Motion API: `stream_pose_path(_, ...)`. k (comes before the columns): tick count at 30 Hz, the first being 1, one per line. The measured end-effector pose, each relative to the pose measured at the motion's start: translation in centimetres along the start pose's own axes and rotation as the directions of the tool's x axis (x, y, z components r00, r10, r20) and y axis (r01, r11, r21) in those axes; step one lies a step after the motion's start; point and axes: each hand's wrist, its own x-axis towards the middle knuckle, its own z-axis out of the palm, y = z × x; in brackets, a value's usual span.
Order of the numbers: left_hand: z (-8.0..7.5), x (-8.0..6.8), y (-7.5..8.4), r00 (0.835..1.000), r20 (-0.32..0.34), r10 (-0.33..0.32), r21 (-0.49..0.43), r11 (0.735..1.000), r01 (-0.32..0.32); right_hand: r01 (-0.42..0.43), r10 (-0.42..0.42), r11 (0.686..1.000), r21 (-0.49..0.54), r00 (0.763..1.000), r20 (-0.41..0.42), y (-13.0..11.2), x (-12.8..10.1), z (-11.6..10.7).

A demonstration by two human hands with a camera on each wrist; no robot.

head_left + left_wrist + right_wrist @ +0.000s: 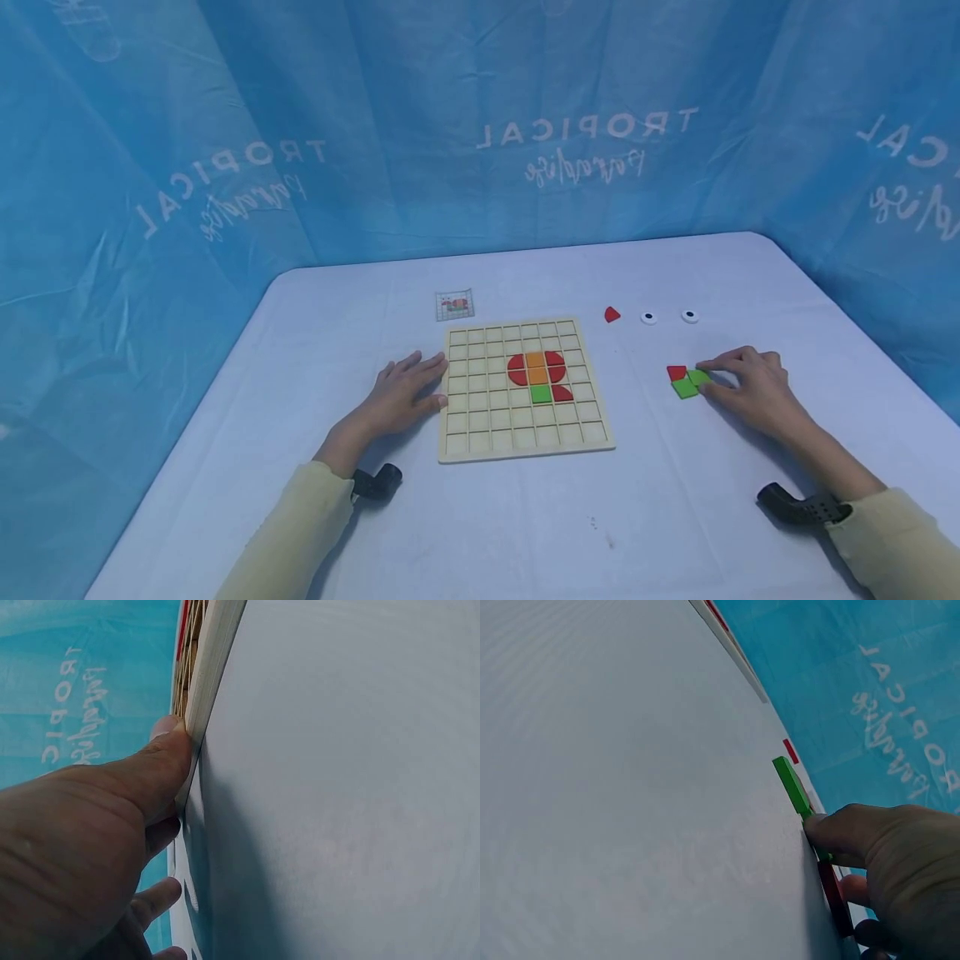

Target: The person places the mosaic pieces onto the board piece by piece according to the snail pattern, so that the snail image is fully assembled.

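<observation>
The left hand lay flat on the bench, its fingers straight and its grip wide, holding nothing; the fingertips pressed against the left edge of the wooden grid board, and the left wrist view showed the thumb set against that pale edge. In the board sat a small figure: an orange square flanked by red rounded pieces, with a green square below it and another red piece just beside that. The right hand rested well to the right of the board, fingers curved down onto a little cluster of loose tiles, the fingertips touching the green tiles; a red tile lay touching them on the far-left side. In the right wrist view the thumb pressed on the edge of a green tile, though whether it was pinched or only touched I cannot tell. Farther back on the bench lay a red quarter-round piece, two round eye pieces, and a small pattern card beyond the board.
</observation>
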Motion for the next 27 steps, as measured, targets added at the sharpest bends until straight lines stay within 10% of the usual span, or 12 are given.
stream_pose_path(16,-0.1,0.0,0.0,1.0,0.0,0.012,0.004,1.0,-0.012,0.116,-0.111,0.993,0.036,0.988,-0.104,0.2,-0.1,0.2)
stream_pose_path(27,-0.1,-0.1,-0.2,1.0,0.003,0.006,-0.002,1.0,-0.006,0.217,-0.204,0.969,0.118,0.972,-0.116,-5.4,0.6,1.4)
